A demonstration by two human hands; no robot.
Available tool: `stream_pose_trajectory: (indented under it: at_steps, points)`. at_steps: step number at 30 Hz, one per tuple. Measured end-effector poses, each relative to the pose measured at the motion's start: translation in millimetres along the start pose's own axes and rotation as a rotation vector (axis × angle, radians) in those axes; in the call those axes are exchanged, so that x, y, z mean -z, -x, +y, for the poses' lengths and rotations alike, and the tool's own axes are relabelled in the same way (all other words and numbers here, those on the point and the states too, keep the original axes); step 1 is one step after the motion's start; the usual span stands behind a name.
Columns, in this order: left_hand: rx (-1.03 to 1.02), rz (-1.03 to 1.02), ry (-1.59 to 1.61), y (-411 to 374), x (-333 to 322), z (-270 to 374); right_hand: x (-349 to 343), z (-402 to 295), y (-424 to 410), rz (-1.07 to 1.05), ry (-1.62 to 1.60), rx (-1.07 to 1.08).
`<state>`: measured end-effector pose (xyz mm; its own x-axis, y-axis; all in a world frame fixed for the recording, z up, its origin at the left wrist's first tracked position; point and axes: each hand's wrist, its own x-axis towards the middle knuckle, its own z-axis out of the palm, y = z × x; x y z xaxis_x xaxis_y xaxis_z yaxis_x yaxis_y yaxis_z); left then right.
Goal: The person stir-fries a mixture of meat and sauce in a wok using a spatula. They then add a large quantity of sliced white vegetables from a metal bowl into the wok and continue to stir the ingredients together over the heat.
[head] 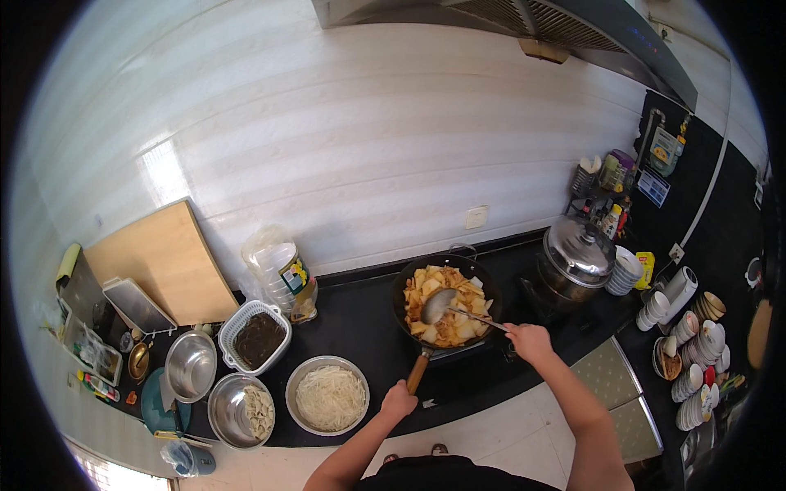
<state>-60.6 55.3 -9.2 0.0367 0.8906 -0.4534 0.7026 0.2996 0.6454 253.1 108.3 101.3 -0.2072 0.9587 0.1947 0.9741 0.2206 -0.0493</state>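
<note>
My left hand (399, 399) is closed around the wooden handle (419, 372) of a dark wok (399, 319) on the stove. My right hand (529, 341) grips the handle of a metal ladle (439, 305), whose bowl rests on the food in the wok. That food is yellowish chunks, which look like potato, mixed with browned pieces (463, 328). To the left of the wok stands a metal bowl of pale shredded vegetable (330, 399). The underside of the ladle's bowl faces up, hiding some of the food.
A lidded steel pot (577, 251) stands right of the wok, near stacked bowls (625, 273). Further left are a white basket with dark noodle-like strands (261, 340), metal bowls (191, 368), a cleaver on a round green board (152, 402) and an oil jug (288, 276). A range hood (528, 24) hangs above.
</note>
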Motion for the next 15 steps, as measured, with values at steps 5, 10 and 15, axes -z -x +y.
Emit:
stream_pose_trajectory:
  at_steps: [5, 10, 15]
  points:
    - [0.011, -0.009, -0.069, 4.1, 5.9, 8.0, 25.2, 20.2, 10.5, 0.108, -0.012, -0.044]
    - [0.022, 0.007, -0.069, 3.6, 3.5, 5.7, 5.1, -10.0, -35.0, 0.194, -0.101, -0.064]
    - [0.028, 0.002, -0.056, 4.4, 3.8, 7.7, -29.0, -33.0, -65.9, 0.012, -0.084, -0.117]
